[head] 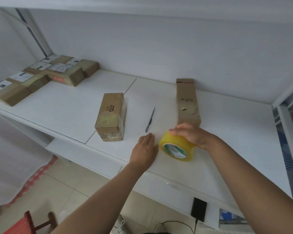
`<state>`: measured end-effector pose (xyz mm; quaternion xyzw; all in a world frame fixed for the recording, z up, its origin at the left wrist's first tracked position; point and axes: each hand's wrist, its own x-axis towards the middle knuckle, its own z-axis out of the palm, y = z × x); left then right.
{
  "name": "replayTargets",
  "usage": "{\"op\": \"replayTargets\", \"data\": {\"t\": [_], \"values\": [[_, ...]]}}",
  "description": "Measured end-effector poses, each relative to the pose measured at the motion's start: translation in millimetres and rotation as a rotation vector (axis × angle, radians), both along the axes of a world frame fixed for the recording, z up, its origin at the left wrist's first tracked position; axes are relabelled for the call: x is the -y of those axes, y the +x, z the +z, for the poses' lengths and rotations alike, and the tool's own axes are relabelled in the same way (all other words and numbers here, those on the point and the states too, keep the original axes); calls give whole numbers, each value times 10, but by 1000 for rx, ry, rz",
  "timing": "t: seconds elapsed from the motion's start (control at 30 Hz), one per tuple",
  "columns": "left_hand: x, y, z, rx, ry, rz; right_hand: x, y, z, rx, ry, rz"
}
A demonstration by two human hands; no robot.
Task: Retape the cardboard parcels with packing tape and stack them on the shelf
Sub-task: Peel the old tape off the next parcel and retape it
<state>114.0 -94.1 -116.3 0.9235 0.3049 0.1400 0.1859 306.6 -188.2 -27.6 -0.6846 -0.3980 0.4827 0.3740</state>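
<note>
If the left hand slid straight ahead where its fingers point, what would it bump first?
Probably the pen. The left hand lies flat on the shelf, fingers aimed up and slightly right, and the pen's near end sits just beyond them.

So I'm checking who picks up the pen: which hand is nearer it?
Left. The left hand lies flat just below the pen; the right hand grips the tape roll, farther right.

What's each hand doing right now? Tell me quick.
Left hand: open, fingers straight, flat on the shelf, holding nothing.
Right hand: curled over the top of the tape roll, holding it.
</note>
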Motion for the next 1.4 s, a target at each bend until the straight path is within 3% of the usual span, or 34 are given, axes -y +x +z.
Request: {"op": "replayTargets", "data": {"t": [0.23,0.37,0.63,0.7,0.9,1.07,1.27,1.4], "values": [[17,-28,-30,12,174,50,97,39,-101,-126,75,-8],[13,-22,-35,21,185,60,17,118,28,-176,-71,75],[1,-10,-72,-21,194,6,-408,-153,194,259,-388,149],[-14,-5,-106,1,159,49,-380,-142,131,279,-321,165],[-7,-3,-113,59,69,204,-160,-64,-113,41,-92,80],[-32,-52,-94,86,54,195,-129,-153,-196,-30,75,64],[-131,-130,-89,12,-46,282,-72,-184,-185,-90,105,55],[-175,-188,-136,24,49,231,13,-152,-306,-192,160,-53]]}}
